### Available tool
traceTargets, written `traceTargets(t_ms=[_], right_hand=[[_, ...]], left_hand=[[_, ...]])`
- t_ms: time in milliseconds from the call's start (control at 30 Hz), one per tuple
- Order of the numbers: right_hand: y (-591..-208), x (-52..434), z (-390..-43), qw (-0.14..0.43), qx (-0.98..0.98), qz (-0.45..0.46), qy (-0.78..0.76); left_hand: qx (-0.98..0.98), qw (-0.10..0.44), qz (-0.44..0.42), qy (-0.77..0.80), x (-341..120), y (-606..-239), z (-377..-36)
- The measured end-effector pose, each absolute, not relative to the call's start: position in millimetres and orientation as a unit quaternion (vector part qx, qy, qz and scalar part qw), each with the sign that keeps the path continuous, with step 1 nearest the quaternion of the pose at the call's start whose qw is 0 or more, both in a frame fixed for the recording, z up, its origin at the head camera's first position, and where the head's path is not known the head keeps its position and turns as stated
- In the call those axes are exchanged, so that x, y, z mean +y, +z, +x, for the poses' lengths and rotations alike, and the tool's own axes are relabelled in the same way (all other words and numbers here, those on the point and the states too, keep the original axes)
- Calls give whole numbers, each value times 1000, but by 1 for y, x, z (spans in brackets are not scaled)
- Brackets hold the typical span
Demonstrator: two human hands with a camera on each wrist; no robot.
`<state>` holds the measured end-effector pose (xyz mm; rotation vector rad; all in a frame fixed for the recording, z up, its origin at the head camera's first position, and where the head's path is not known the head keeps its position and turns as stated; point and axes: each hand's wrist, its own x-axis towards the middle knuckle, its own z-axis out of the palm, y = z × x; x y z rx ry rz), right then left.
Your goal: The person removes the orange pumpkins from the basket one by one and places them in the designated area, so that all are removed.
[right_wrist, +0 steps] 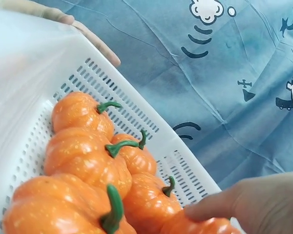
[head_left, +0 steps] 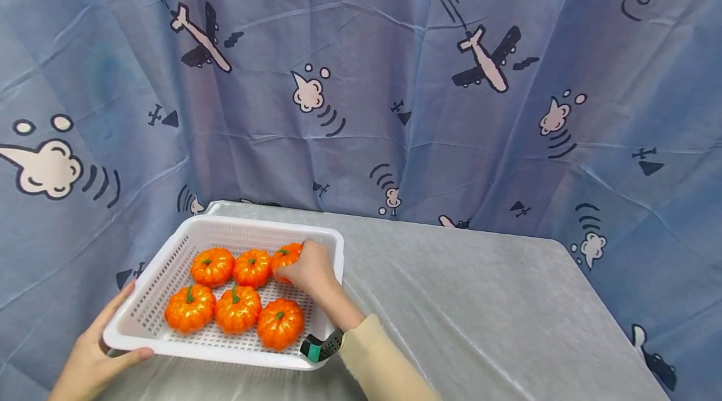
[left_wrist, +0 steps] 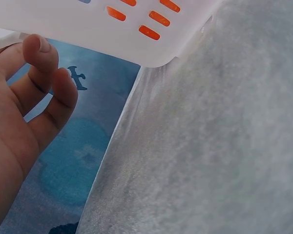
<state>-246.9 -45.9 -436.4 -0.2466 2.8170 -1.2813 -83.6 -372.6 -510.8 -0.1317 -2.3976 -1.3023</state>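
Observation:
A white perforated plastic basket [head_left: 225, 356] holds several small glossy orange pumpkins with green stems, set in two rows. My left hand [head_left: 94, 354] grips the basket's near left corner, thumb at the front rim and fingers along the left side. Inside the basket, my right hand [head_left: 311, 270] holds the far right pumpkin [head_left: 286, 254] between thumb and fingers, partly covering it. Just in front of that hand sits the near right pumpkin [head_left: 281, 324]. The right wrist view shows my right thumb and fingers over the same pumpkin [right_wrist: 205, 227], at the lower edge.
The basket stands on the left part of a table covered in pale grey cloth [head_left: 451, 307]. A blue curtain [head_left: 361, 88] with planes and clouds hangs behind and at the sides. A dark strap with a green part [head_left: 321, 347] sits at my right wrist, over the basket's near right corner.

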Motion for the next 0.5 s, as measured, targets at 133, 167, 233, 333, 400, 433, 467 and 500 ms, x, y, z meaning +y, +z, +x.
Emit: traceTargets(t_ms=[133,167,233,333,400,433,467,500], right_hand=[[-429,-42,-247,5,898,-85,-432],[-427,-39,-247,5,894,-88,-439],[-421,-34,-247,4,884,-95,-457],[-414,-22,-248,-7,872,-113,-476],[-411,-12,-249,-20,864,-127,-486],[-410,-7,-250,-27,861,-132,-490],[-409,-2,-251,-34,857,-137,-495],[-409,4,-252,-39,853,-140,-502]], left_hand=[[-860,200,-45,-468,-373,-510,-83],[-860,199,-43,-468,-373,-510,-83],[-860,196,-39,-469,-372,-511,-83],[-861,193,-33,-470,-372,-511,-83],[-860,191,-30,-471,-372,-511,-83],[-861,192,-29,-470,-372,-511,-83],[-862,191,-27,-469,-372,-510,-82],[-863,190,-24,-467,-373,-510,-82]])
